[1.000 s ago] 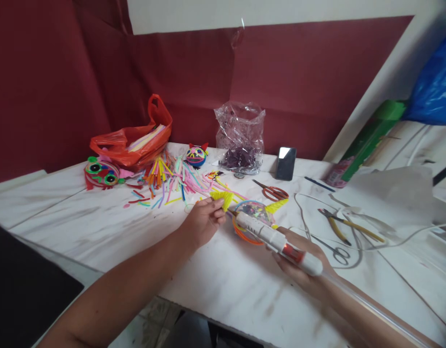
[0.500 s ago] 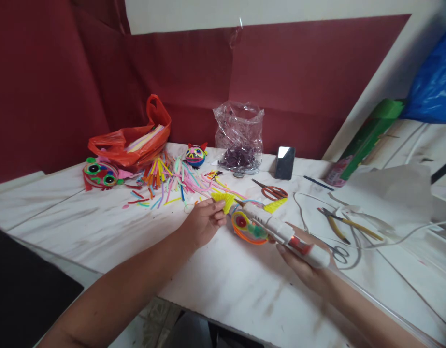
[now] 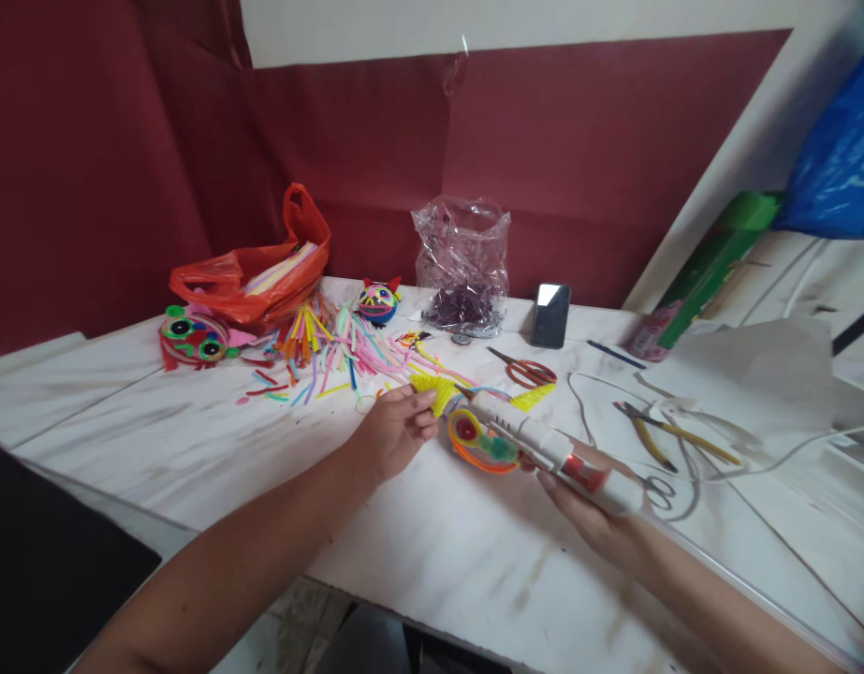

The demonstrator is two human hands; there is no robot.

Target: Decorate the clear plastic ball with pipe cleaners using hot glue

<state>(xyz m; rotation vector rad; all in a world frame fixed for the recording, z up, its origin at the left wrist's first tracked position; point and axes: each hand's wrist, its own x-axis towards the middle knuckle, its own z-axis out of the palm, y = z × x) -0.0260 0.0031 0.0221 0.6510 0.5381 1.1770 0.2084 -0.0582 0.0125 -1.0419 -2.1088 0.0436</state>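
My left hand (image 3: 402, 429) pinches a bright yellow ribbed piece (image 3: 432, 388), which looks like pipe cleaner wound into a flat pointed shape. My right hand (image 3: 578, 501) is wrapped round a white hot glue gun (image 3: 519, 426) with a glowing red part. The gun's nozzle points left, right at the yellow piece; whether they touch I cannot tell. Below the gun is a colourful craft figure (image 3: 474, 445) with a yellow-ringed red eye and an orange rim, partly hidden by the gun. A second yellow ribbed piece (image 3: 533, 398) shows just behind the gun.
Red-handled scissors (image 3: 530, 371), a phone (image 3: 551, 316) and a clear bag (image 3: 463, 271) stand or lie behind. Pliers (image 3: 666, 435), grey scissors (image 3: 657, 491) and a white cable are at right. Pipe cleaners (image 3: 347, 346), a red bag (image 3: 263, 290) and finished-looking figures (image 3: 197, 335) lie left.
Almost nothing differs. Both hands, the yellow piece and the glue gun keep nearly the same places; the view has shifted very slightly.
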